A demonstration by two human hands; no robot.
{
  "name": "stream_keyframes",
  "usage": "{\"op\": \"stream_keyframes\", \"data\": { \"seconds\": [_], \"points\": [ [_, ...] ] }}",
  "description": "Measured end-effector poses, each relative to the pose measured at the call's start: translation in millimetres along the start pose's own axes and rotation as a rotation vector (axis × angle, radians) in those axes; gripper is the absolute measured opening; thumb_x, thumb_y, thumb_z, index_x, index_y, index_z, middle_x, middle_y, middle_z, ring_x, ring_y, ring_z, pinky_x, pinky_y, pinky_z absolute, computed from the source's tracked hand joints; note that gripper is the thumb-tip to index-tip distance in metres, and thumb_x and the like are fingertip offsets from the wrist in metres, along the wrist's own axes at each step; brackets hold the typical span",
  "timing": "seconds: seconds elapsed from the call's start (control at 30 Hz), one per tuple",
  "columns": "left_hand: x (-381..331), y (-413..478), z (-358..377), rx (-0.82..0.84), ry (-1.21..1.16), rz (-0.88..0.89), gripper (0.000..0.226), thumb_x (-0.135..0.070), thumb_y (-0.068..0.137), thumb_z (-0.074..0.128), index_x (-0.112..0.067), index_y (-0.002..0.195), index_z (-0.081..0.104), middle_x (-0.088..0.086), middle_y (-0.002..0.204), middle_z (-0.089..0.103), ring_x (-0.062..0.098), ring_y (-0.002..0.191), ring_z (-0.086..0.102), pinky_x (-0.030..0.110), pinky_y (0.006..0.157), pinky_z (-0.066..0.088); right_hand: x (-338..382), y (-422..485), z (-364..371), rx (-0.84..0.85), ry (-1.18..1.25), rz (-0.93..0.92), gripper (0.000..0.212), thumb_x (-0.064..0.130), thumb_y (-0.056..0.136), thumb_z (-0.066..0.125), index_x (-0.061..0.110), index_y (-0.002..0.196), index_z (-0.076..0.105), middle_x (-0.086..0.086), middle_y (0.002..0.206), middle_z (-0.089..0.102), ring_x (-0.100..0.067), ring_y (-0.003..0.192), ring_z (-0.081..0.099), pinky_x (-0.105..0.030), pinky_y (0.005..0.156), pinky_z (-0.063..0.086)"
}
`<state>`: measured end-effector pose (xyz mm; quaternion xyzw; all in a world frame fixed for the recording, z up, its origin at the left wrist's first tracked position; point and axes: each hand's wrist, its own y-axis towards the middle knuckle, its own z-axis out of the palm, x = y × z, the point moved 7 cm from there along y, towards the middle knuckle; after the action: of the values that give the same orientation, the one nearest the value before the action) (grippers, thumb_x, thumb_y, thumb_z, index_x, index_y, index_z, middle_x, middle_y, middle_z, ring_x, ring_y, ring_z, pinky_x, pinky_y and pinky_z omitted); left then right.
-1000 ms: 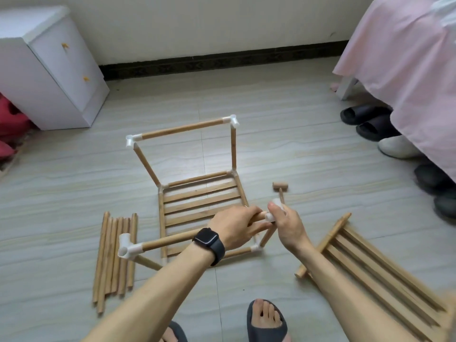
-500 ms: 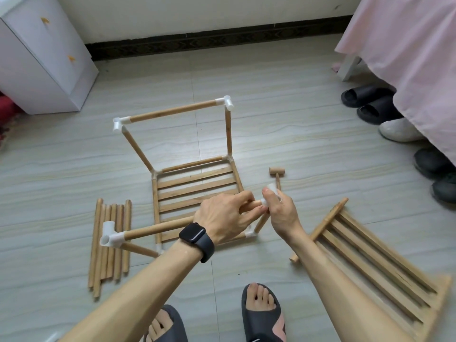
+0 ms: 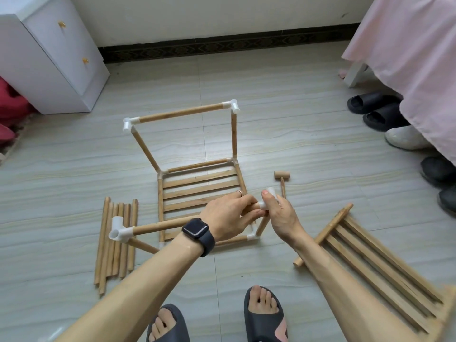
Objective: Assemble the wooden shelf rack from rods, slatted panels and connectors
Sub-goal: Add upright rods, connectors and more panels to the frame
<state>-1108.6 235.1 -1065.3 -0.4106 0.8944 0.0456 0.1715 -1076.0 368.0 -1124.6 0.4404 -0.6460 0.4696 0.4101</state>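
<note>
We are holding the near top rod (image 3: 158,227) of the half-built rack in our left grip (image 3: 227,215), fingers curling round the wood close to its right end. A dark watch (image 3: 197,230) is sitting on that wrist. Our right grip (image 3: 281,215) is closing on a white connector (image 3: 271,192) at that same end of the rod, with the thumb lying along its top. We cannot tell whether the connector is fully seated on the rod, since our fingers are covering the joint.

The rod's left end is sitting in another white connector (image 3: 118,230), which is topping a leaning upright at the near left corner. The rack's bottom slatted panel (image 3: 199,188) is lying flat on the floor (image 3: 283,132) just beyond our hands. At its far side two uprights are carrying a top rod (image 3: 182,113) between white corner pieces.

A bundle of loose rods (image 3: 116,238) is lying on the floor to the left of the rack. A second slatted panel (image 3: 370,262) is lying to the right, partly under our right forearm. A small wooden mallet (image 3: 282,176) is resting just beyond the right grip.

A white cabinet (image 3: 49,58) is standing at far left. A pink bed cover (image 3: 407,58) is hanging at far right, above several shoes (image 3: 375,107).
</note>
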Motion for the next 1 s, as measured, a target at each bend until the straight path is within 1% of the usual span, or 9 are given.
{"op": "stream_keyframes", "data": {
  "seconds": [0.1, 0.2, 0.3, 0.4, 0.5, 0.67, 0.77, 0.9, 1.0],
  "points": [
    [37.3, -20.5, -35.9, -0.127, -0.138, -0.081, 0.037, -0.062, 0.095, 0.044, -0.037, 0.114, 0.063, -0.014, 0.100, 0.058, 0.005, 0.089, 0.054, 0.027, 0.073, 0.049, 0.7, -2.1, -10.0, -0.100, -0.024, 0.019, 0.058, 0.073, 0.081, 0.039, 0.021, 0.065, 0.061, 0.005, 0.063, 0.066, 0.001, 0.062, 0.060, -0.028, 0.067, 0.042],
    [110.1, -67.2, -81.3, -0.376, -0.126, -0.336, 0.027, -0.050, 0.097, 0.051, -0.034, 0.112, 0.065, -0.010, 0.106, 0.060, 0.011, 0.101, 0.053, 0.036, 0.079, 0.050, -0.2, -0.8, -16.4, -0.101, -0.022, 0.054, 0.047, 0.057, 0.083, 0.048, 0.018, 0.061, 0.062, -0.003, 0.066, 0.069, -0.010, 0.066, 0.063, -0.032, 0.067, 0.043],
    [178.2, -122.6, -92.4, -0.466, -0.156, -0.674, 0.024, -0.043, 0.097, 0.053, -0.030, 0.115, 0.061, -0.006, 0.110, 0.061, 0.018, 0.109, 0.055, 0.041, 0.087, 0.050, 9.1, 6.5, -13.8, -0.027, 0.017, 0.099, 0.028, 0.039, 0.072, 0.054, 0.016, 0.059, 0.063, -0.005, 0.062, 0.066, -0.019, 0.067, 0.059, -0.036, 0.065, 0.042],
    [214.1, -149.4, -56.5, -0.451, -0.805, -0.917, 0.025, -0.038, 0.099, 0.057, -0.018, 0.115, 0.060, 0.002, 0.105, 0.067, 0.021, 0.098, 0.066, 0.029, 0.076, 0.050, 17.0, 16.2, -10.8, 0.097, -0.042, 0.141, 0.024, 0.026, 0.075, 0.060, 0.006, 0.068, 0.070, -0.007, 0.067, 0.067, -0.017, 0.069, 0.060, -0.034, 0.066, 0.039],
    [216.7, -150.0, -19.1, -0.430, -1.328, -0.993, 0.023, -0.029, 0.101, 0.056, -0.008, 0.105, 0.065, 0.006, 0.079, 0.073, 0.022, 0.072, 0.069, 0.041, 0.080, 0.055, 12.2, 20.9, -11.6, 0.191, -0.080, 0.241, 0.019, 0.013, 0.083, 0.062, 0.008, 0.072, 0.075, -0.007, 0.078, 0.069, -0.014, 0.073, 0.061, -0.031, 0.068, 0.041],
    [227.6, -145.0, -12.8, -0.599, -1.278, -0.960, 0.018, -0.008, 0.102, 0.047, -0.008, 0.106, 0.064, -0.006, 0.056, 0.055, 0.008, 0.051, 0.052, 0.026, 0.055, 0.044, 3.8, 26.6, -7.4, -0.051, 0.039, 0.269, 0.037, -0.006, 0.086, 0.052, 0.012, 0.058, 0.068, -0.004, 0.073, 0.074, -0.022, 0.081, 0.073, -0.035, 0.067, 0.044],
    [233.3, -142.0, -11.7, -0.673, -1.269, -0.981, 0.019, -0.006, 0.101, 0.045, -0.015, 0.096, 0.060, -0.004, 0.067, 0.051, 0.008, 0.058, 0.046, 0.024, 0.058, 0.038, 2.3, 28.8, 2.0, -0.150, 0.008, 0.233, 0.043, -0.012, 0.086, 0.047, 0.014, 0.054, 0.059, 0.008, 0.057, 0.066, -0.012, 0.066, 0.071, -0.035, 0.062, 0.048],
    [238.6, -136.6, -7.8, -0.693, -1.212, -0.995, 0.021, -0.009, 0.100, 0.045, -0.020, 0.093, 0.061, -0.002, 0.077, 0.053, 0.010, 0.067, 0.050, 0.027, 0.064, 0.041, -4.1, 30.0, 5.0, -0.182, -0.006, 0.227, 0.030, -0.005, 0.086, 0.049, 0.012, 0.063, 0.060, 0.011, 0.060, 0.068, -0.023, 0.079, 0.071, -0.044, 0.073, 0.051],
    [239.7, -133.1, -6.3, -0.683, -1.177, -0.983, 0.021, -0.010, 0.099, 0.044, -0.021, 0.093, 0.061, -0.002, 0.077, 0.054, 0.010, 0.067, 0.050, 0.027, 0.062, 0.041, -1.9, 33.9, 2.7, -0.187, -0.004, 0.234, 0.029, -0.004, 0.084, 0.047, 0.011, 0.063, 0.059, 0.008, 0.058, 0.068, -0.014, 0.067, 0.071, -0.041, 0.069, 0.050]
  ]
}}
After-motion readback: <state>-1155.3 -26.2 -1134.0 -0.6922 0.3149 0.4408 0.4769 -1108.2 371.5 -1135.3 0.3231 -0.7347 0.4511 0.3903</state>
